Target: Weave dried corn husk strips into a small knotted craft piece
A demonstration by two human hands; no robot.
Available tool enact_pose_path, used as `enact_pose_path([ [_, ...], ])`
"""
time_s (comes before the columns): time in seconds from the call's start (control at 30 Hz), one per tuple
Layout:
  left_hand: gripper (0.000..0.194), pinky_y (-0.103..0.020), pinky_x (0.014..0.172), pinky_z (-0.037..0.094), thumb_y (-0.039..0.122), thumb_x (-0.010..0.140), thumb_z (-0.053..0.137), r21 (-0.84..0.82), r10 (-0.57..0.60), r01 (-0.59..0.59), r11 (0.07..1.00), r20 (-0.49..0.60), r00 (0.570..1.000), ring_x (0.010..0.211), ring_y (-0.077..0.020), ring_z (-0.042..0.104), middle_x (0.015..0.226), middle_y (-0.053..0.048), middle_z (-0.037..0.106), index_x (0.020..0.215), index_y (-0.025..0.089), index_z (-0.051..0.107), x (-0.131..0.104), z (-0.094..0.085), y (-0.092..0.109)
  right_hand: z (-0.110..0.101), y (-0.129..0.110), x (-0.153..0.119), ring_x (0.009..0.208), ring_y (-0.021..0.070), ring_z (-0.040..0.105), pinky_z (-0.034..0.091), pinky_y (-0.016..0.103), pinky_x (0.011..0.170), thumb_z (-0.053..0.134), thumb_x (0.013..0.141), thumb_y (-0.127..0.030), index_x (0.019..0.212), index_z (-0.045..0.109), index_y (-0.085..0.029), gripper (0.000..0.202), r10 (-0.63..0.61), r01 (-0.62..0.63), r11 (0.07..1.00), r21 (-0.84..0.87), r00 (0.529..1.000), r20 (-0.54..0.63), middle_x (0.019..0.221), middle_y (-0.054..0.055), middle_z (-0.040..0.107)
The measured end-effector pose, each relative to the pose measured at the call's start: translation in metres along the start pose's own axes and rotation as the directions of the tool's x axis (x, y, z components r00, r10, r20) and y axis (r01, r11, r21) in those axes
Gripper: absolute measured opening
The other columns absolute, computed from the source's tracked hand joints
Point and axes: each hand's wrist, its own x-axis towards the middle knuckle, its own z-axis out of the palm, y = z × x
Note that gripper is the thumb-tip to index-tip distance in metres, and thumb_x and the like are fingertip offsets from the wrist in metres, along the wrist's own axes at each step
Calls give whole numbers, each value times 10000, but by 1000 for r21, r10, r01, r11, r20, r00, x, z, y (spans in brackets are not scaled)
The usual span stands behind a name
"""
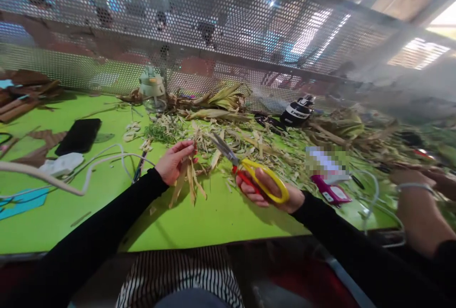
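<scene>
My left hand (176, 161) is closed on a small bunch of dried husk strips (191, 179), pinched near the top so that the pale ends hang over the table. In my right hand (261, 187) are scissors (263, 179) with one yellow and one red handle. Their blades point up and to the left, towards the bunch but apart from it; the blades look nearly closed. Behind both hands lies a heap of cut husk scraps (245, 139), with greener shreds (164, 129) at its left.
On the green table (213, 222) lie a black phone (79, 136), a white adapter (62, 163) with cables, and a magenta device (331, 190). A clear bottle (152, 90) and a black bottle (297, 110) stand by the perforated metal screen (228, 32). Another person's arm (416, 203) reaches in at right.
</scene>
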Motion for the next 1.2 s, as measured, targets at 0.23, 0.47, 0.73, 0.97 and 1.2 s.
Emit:
enact_pose_path([
  [0.23,292,-170,558,512,137,645,750,67,30,-34,997,64,997,608,-72,604,726,12,650,910,150,628,1,-3,-1,9,18,-4,463,16,293,238,131,365,615,740,-598,933,516,-165,485,32,-33,999,7,993,117,663,-54,380],
  [0.47,281,-165,568,511,157,644,758,89,3,-6,996,36,999,587,-76,614,689,7,662,868,154,587,0,-3,-3,8,33,-1,464,14,301,231,135,365,604,734,-626,956,509,-159,526,15,-25,997,70,989,144,676,-48,388],
  [0.73,458,-173,545,501,199,591,808,159,-74,54,986,121,990,576,-90,613,688,7,664,941,165,515,-5,-3,0,8,40,3,459,10,301,244,127,358,578,731,-658,975,493,-148,571,-78,62,995,81,972,223,677,-49,394],
  [0.97,524,-167,505,450,215,594,809,235,-179,103,966,332,926,527,-85,580,618,27,622,1018,173,504,-9,-6,4,-2,29,-8,457,13,317,270,138,383,648,649,-662,957,521,-154,608,-2,21,998,-66,961,276,672,-51,411],
  [1.2,508,-202,531,456,206,594,800,326,-258,124,937,408,876,521,-92,582,668,3,652,1023,170,531,-7,-9,2,-18,33,-9,405,21,305,258,166,329,632,572,-740,912,523,-173,671,102,-31,962,-272,962,252,626,-58,412],
])
